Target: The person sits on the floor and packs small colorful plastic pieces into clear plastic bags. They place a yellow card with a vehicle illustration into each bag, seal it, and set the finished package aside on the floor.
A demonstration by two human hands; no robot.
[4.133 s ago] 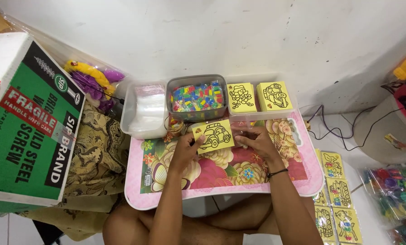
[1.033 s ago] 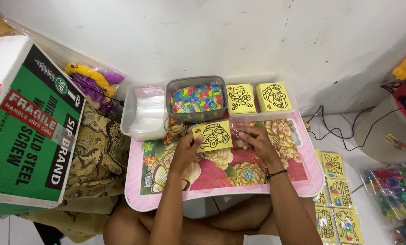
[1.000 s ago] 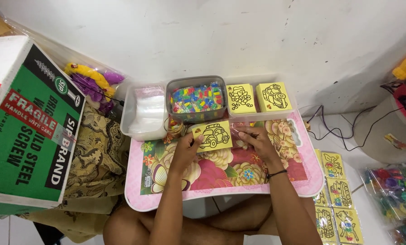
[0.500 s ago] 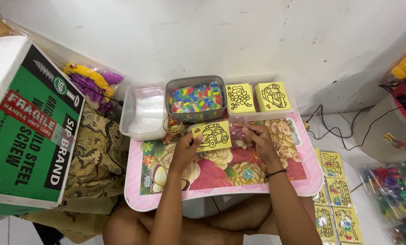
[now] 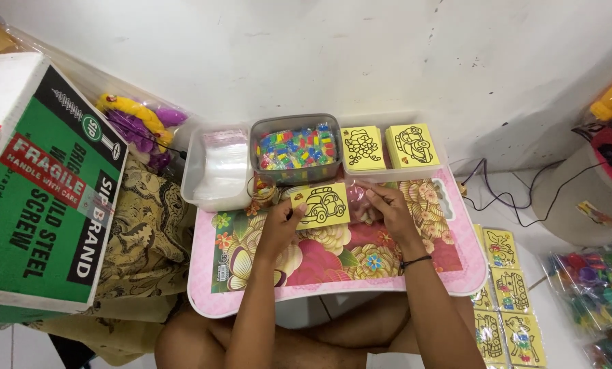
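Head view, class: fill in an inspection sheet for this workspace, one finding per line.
Surface: pink floral lap table.
Job's things: yellow car card; card stacks in a clear tray.
Clutter: tub of coloured pieces, clear bags, green box, floor cards.
Grippers: left hand holds the car card; right hand touches its edge.
Cables: black cable on the floor.
Surroundings: white wall.

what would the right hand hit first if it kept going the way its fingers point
Probably the yellow car card: the right hand points left toward its edge, fingertips about touching it. Depth is unclear.
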